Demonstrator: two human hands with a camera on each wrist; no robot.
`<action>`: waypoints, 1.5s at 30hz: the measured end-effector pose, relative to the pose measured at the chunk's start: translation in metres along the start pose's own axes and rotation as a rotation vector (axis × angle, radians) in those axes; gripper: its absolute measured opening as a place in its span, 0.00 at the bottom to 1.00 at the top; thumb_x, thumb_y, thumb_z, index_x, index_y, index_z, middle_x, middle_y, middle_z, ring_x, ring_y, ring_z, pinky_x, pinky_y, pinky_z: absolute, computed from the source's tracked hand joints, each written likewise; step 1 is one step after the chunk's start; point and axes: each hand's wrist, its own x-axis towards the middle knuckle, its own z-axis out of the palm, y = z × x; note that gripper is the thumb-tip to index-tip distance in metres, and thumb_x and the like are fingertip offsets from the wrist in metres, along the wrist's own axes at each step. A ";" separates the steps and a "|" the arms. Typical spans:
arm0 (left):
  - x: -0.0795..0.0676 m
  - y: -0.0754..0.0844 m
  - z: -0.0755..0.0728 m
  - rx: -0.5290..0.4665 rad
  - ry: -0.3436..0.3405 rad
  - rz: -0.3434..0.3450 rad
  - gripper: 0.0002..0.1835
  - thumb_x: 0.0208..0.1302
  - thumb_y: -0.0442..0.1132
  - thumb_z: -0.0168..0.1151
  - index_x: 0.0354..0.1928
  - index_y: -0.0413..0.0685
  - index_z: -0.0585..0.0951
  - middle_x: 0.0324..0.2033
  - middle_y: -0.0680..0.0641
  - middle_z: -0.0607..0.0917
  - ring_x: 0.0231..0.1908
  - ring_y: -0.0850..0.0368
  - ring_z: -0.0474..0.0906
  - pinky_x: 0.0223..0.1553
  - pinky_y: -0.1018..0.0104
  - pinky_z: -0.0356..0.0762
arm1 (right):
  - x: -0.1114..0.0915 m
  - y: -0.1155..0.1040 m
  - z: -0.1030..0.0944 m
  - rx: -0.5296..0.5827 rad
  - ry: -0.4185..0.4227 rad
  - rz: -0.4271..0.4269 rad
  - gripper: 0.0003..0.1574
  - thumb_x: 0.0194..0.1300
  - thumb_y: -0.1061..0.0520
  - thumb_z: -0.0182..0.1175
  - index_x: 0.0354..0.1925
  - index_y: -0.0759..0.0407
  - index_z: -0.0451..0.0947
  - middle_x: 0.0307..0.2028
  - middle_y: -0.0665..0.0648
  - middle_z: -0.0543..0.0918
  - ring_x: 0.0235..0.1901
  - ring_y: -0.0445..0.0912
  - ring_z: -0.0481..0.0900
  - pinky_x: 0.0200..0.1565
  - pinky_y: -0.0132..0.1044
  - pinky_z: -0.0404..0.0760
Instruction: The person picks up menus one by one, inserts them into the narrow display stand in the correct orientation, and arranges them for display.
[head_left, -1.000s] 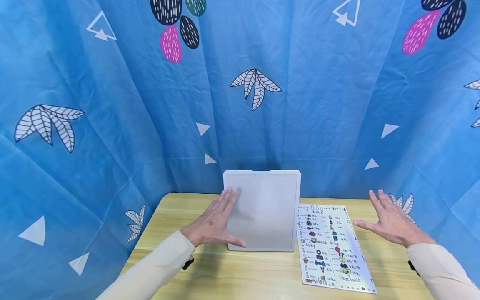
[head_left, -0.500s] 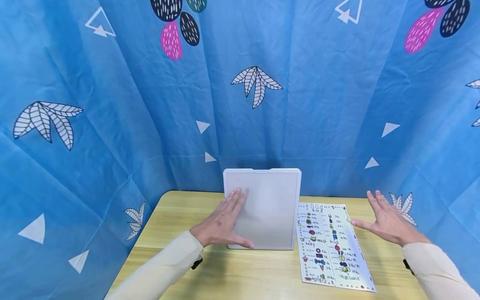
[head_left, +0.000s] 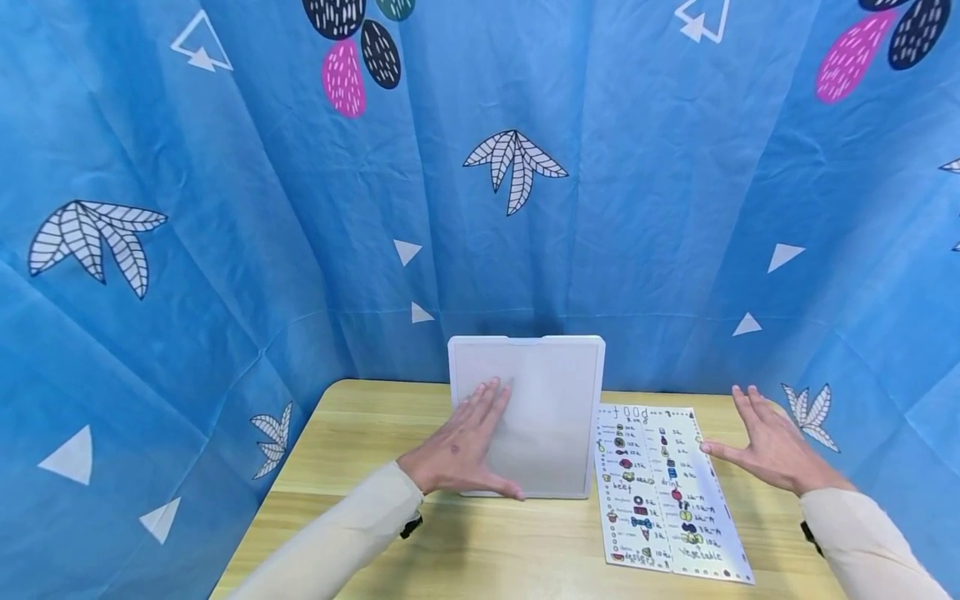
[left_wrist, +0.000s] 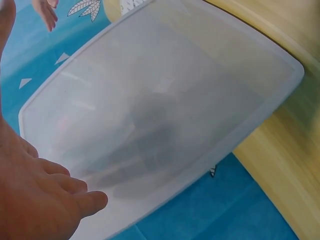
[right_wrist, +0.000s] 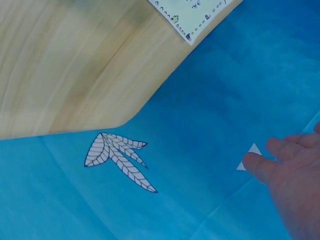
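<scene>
A flat white panel (head_left: pixel 555 417) with a raised rim and a shallow notch in its top edge stands upright at the back of the table. My left hand (head_left: pixel 465 446) is in front of its left half, fingers straight and thumb spread, holding nothing. In the left wrist view a gap shows between that hand (left_wrist: pixel 42 195) and the panel (left_wrist: pixel 200 75), whose face carries a dark hand-shaped shadow. Over on the right, my right hand (head_left: pixel 776 446) hovers with spread fingers beside a hand-drawn food menu sheet (head_left: pixel 667 492). Nothing is in the right hand (right_wrist: pixel 295 175) in its wrist view.
The menu sheet lies on the light wooden table (head_left: pixel 360 433), right of the panel, with a fold line down its middle. A blue patterned curtain (head_left: pixel 645 208) surrounds the table's back and sides. The table's rounded corner (right_wrist: pixel 117 117) shows in the right wrist view.
My left hand has moved to the right across the front of the panel. My right hand has drifted slightly left. The panel and the menu sheet have stayed in place.
</scene>
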 end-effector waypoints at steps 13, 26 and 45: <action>0.014 0.014 0.006 0.006 0.010 0.041 0.74 0.44 0.79 0.66 0.79 0.44 0.37 0.78 0.40 0.37 0.77 0.44 0.36 0.74 0.47 0.46 | -0.001 0.001 0.008 0.044 -0.008 0.025 0.72 0.64 0.31 0.62 0.76 0.74 0.33 0.71 0.85 0.40 0.67 0.80 0.45 0.59 0.77 0.52; 0.028 0.026 0.015 -0.009 0.000 0.056 0.75 0.43 0.79 0.67 0.79 0.44 0.38 0.78 0.41 0.35 0.77 0.48 0.34 0.73 0.51 0.44 | 0.000 0.004 0.019 0.077 -0.027 0.043 0.73 0.64 0.30 0.62 0.75 0.75 0.32 0.72 0.83 0.39 0.68 0.79 0.43 0.61 0.76 0.49; 0.038 0.042 0.042 -0.113 0.000 0.062 0.74 0.42 0.76 0.71 0.80 0.47 0.40 0.79 0.44 0.36 0.77 0.51 0.37 0.73 0.51 0.48 | 0.000 0.008 0.033 0.147 -0.050 0.069 0.74 0.63 0.31 0.64 0.75 0.76 0.32 0.71 0.83 0.38 0.69 0.79 0.41 0.62 0.76 0.47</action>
